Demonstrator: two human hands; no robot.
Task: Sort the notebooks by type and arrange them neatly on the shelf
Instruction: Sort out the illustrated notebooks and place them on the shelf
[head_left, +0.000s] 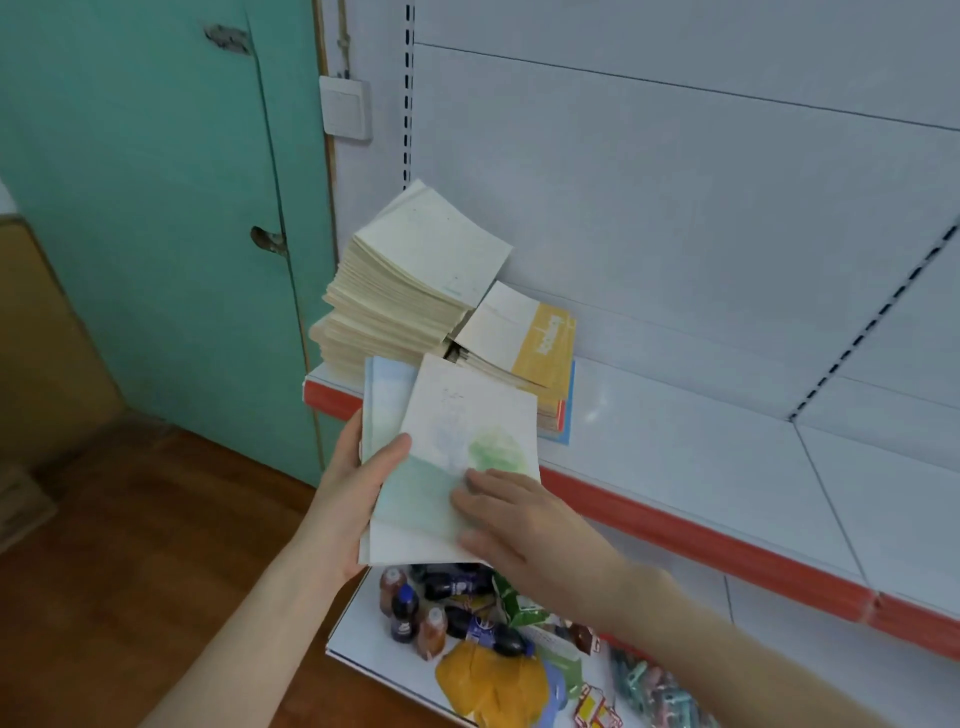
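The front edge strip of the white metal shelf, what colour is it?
The edge strip is red, clearest in the head view.

shelf (675, 457): white, red front edge | on it: cream notebook stack (410, 291); yellow-and-white notebook (524, 338) | left of it: teal door (156, 208)

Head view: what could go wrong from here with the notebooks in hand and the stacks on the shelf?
1. The tall cream stack sits uneven and splayed at the left end of the shelf; a nudge while adding to it could topple it.
2. The held notebooks are fanned, gripped by the left hand at one edge, with the right hand only resting on top; some might slip onto the bottles below.
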